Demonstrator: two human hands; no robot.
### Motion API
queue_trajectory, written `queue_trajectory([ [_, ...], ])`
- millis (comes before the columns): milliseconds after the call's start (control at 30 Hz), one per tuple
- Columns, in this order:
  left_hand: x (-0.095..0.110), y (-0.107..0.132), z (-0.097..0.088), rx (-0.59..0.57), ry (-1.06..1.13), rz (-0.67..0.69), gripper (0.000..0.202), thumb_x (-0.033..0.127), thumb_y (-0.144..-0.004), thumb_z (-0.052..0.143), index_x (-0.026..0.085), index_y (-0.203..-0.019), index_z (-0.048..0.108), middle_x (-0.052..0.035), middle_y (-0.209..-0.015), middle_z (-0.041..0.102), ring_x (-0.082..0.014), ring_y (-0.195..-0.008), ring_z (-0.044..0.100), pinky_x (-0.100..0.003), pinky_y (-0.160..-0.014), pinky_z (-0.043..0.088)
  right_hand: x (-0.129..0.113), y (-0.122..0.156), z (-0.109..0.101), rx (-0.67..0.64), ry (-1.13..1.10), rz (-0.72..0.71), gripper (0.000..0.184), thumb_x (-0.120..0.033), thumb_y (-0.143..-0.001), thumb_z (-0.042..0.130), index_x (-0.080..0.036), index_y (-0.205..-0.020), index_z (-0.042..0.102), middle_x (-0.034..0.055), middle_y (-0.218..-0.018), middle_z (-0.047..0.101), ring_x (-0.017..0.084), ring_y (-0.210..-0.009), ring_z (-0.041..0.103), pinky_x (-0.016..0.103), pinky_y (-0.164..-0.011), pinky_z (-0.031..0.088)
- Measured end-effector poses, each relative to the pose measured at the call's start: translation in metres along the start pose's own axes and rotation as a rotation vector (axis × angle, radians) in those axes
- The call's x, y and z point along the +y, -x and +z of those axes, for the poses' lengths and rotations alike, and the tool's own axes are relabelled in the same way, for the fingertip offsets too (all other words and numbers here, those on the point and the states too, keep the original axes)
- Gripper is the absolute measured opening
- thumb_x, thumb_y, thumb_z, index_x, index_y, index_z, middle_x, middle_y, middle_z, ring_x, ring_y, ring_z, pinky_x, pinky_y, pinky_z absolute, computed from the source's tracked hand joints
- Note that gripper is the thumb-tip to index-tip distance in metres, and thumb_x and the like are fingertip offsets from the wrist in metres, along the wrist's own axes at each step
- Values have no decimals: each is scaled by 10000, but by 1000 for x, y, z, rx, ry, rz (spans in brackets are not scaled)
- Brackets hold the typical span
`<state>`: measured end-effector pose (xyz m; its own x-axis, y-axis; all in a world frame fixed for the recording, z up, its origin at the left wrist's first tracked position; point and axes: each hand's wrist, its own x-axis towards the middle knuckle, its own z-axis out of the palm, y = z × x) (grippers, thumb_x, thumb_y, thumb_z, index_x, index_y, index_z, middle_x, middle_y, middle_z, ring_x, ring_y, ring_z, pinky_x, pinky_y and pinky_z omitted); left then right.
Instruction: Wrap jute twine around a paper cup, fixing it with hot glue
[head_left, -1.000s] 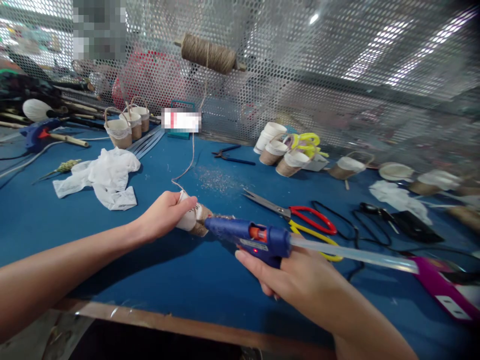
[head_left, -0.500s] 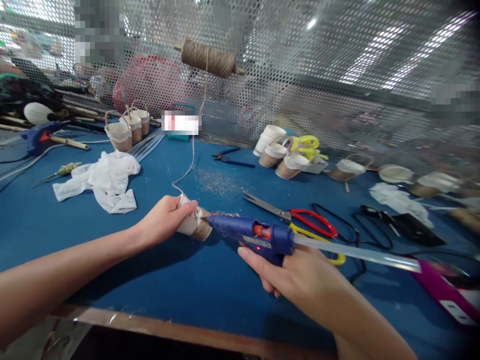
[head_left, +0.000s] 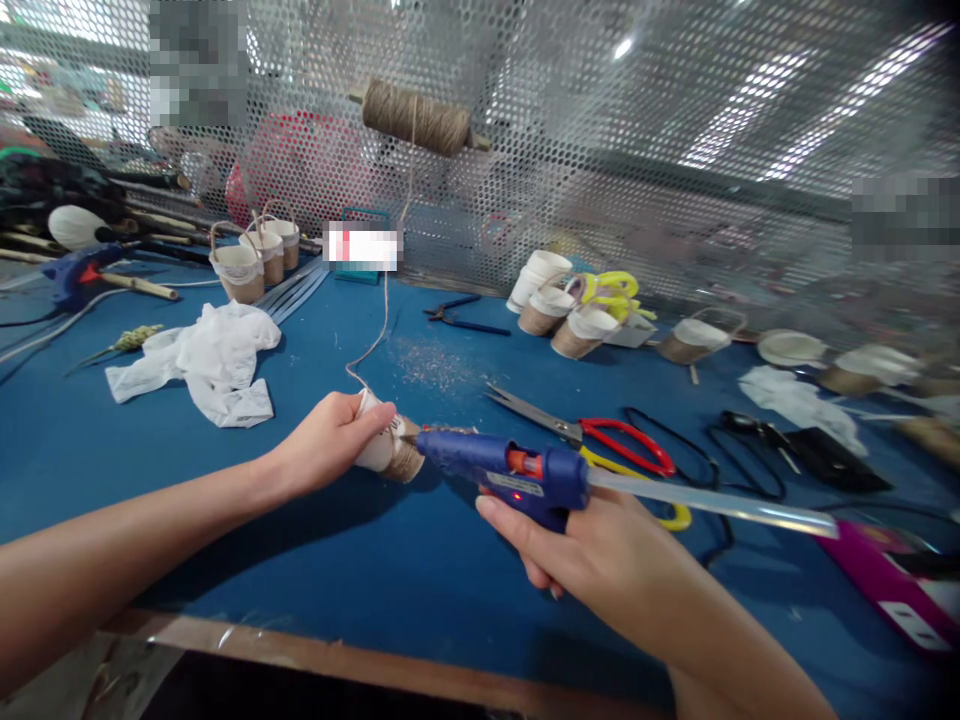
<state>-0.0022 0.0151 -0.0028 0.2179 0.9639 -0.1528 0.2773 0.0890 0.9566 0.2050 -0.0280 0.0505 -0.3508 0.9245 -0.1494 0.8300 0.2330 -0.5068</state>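
My left hand (head_left: 337, 437) is closed around a small paper cup (head_left: 377, 450), tipped on its side with its brown twine-wrapped end toward the right. In my right hand (head_left: 555, 545) is a blue hot glue gun (head_left: 502, 465), its red light lit and a clear glue stick (head_left: 712, 503) sticking out the back. The nozzle is at the cup's side, by the edge of the twine wrap; whether it touches I cannot tell. From a spool of twine (head_left: 416, 117) on the mesh, a strand (head_left: 386, 310) runs down to the cup by my left thumb.
Scissors (head_left: 630, 445) with red and yellow handles lie beyond the glue gun, and pliers (head_left: 469, 318) lie farther back. White cloth (head_left: 214, 355) is at left. Several twine-wrapped cups (head_left: 577, 335) stand along the back. A purple power strip (head_left: 885, 580) lies at right.
Almost nothing differs. The cup seems very slightly turned in my left hand, while the glue gun stays in place at its side.
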Motion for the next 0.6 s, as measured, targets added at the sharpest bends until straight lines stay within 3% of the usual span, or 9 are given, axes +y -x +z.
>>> queue_trajectory([
  [167, 0, 0, 0, -50, 46, 2, 402, 423, -781, 447, 81, -777, 658, -52, -645, 633, -123, -534, 484, -218, -516, 368, 0, 2, 2, -14, 22, 6, 406, -407, -791, 462, -218, -434, 421, -52, -324, 464, 93, -310, 490, 206, -385, 406],
  [600, -9, 1, -1, -67, -6, 48, 418, 442, -805, 422, 84, -753, 632, -14, -626, 582, -107, -543, 468, -204, -518, 356, -2, -2, -6, -53, -85, 121, 388, -432, -786, 452, -210, -467, 457, -39, -373, 517, 99, -355, 512, 206, -436, 435],
])
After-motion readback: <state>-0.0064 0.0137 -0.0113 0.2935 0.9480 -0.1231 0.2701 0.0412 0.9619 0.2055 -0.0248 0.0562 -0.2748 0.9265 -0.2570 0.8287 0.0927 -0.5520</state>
